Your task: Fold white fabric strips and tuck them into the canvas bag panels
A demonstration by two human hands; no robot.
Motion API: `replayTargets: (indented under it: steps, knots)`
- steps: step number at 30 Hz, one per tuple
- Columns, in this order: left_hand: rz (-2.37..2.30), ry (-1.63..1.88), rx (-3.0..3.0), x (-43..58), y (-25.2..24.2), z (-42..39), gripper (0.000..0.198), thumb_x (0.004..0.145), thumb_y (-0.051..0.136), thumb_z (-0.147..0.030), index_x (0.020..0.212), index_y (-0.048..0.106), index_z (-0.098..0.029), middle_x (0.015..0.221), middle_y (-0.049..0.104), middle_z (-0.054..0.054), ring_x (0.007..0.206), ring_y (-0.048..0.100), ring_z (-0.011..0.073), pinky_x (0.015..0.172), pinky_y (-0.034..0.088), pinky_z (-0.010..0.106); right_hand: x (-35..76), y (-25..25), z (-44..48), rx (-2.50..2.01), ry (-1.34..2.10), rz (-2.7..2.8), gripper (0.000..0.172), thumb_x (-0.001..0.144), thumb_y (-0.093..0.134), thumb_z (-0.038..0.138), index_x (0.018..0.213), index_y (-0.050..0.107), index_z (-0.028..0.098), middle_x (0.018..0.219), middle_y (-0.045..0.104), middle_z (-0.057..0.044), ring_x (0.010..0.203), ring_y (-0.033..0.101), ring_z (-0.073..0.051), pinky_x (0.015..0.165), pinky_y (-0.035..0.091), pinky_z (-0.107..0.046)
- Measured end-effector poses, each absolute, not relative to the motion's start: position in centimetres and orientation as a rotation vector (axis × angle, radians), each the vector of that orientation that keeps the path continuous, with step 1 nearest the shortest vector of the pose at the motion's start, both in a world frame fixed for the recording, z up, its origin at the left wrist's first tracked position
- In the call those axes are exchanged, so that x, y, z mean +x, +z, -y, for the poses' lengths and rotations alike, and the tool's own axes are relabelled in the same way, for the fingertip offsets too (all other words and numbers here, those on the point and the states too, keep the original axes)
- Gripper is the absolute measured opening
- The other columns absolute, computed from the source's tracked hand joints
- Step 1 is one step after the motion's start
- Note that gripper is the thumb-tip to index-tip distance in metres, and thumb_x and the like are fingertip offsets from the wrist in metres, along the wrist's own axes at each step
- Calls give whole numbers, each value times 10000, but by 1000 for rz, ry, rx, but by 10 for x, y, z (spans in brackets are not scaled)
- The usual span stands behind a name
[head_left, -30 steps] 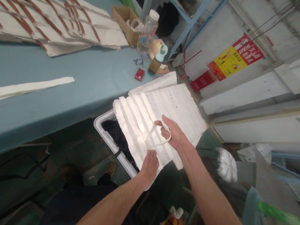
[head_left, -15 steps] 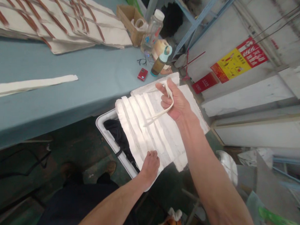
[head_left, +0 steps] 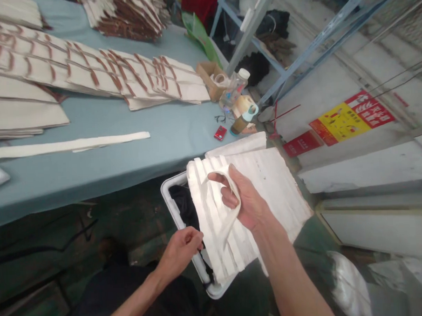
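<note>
My right hand (head_left: 242,198) is closed round a white fabric strap (head_left: 231,217), lifted off a stack of white fabric pieces (head_left: 268,183) that lies over a white plastic bin (head_left: 171,201). Part of the strap hangs down from my fingers over the stack. My left hand (head_left: 182,250) is curled shut at the bin's near edge, just left of the stack; what its fingers pinch is hidden. Dark cloth (head_left: 185,208) shows inside the bin.
A blue table (head_left: 126,143) holds a long white strip (head_left: 74,144), rows of cream bags with brown handles (head_left: 98,74), a cardboard box (head_left: 210,76), bottles (head_left: 242,119) and a small red object (head_left: 220,133). A blue metal frame (head_left: 297,51) and wall signs (head_left: 349,117) stand to the right.
My right hand pulled the strap back toward me from the far end of the stack. My left hand left the top of the stack and closed at the bin's edge. The view shifted up-left.
</note>
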State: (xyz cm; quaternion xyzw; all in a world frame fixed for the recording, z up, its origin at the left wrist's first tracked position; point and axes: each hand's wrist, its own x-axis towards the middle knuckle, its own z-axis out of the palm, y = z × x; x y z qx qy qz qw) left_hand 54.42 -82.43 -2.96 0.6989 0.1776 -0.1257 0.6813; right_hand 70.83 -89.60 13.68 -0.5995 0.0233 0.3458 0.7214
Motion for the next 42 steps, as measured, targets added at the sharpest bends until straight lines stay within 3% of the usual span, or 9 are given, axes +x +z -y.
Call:
replayTargets:
  steps: [6,9,13,18,23,30,34,37,42]
  knots:
    - [-676,76,1494,523,27,739,417,960,529,-576,825,661,-205,786,709,21,768,665,214,699,486,303,660,112,837,-1315,758,-66,537,744,846,672,889,771,161,720,721,-13,407,271,-32,371,193,-208]
    - [-622,157,1474,518,53,708,385,956,539,-545,974,731,-211,969,774,49,944,701,255,839,514,340,637,99,804,-1278,684,-141,570,723,851,674,977,813,165,863,756,-45,504,427,-64,425,310,-199]
    - [-533,212,1485,513,72,673,303,888,641,-423,1110,747,-247,1127,786,36,1055,700,270,944,499,366,606,85,758,-1257,615,-221,580,705,857,681,1007,827,187,994,757,-59,818,632,-163,687,527,-245]
    - [-512,278,1499,505,71,633,298,872,636,-346,1126,723,-218,1147,773,63,1076,672,269,993,479,388,568,74,708,-1228,569,-210,571,772,827,672,1057,794,179,909,737,-35,828,657,-180,777,543,-294]
    - [-454,242,1476,498,67,593,300,897,587,-311,1149,704,-197,1153,794,67,1028,707,242,956,512,346,545,64,669,-1222,486,-264,573,805,800,651,1121,764,175,1043,764,-60,948,692,-210,864,550,-320]
    - [-448,138,1523,492,66,563,460,891,606,-289,1345,575,-225,1066,795,35,950,747,235,862,528,313,534,55,642,-1155,452,-273,514,823,784,650,1003,722,172,840,716,-24,758,659,-181,707,536,-289]
    - [-453,90,1561,494,65,562,200,919,581,-355,997,692,-208,850,741,18,759,669,219,720,481,301,539,48,639,-1191,413,-361,556,788,815,641,1098,753,183,962,742,-31,879,680,-186,778,546,-277]
    - [-464,80,1546,501,64,564,244,930,537,-396,875,677,-204,787,693,11,726,618,204,690,467,295,546,42,639,-1219,436,-387,598,777,813,665,1116,772,174,1041,761,-56,962,695,-203,848,551,-286]
    - [-522,89,1568,515,66,567,226,897,510,-383,789,616,-215,760,633,-6,713,564,190,681,432,298,556,41,642,-1097,571,-335,554,826,779,681,1030,778,166,847,740,-29,773,682,-178,730,551,-278]
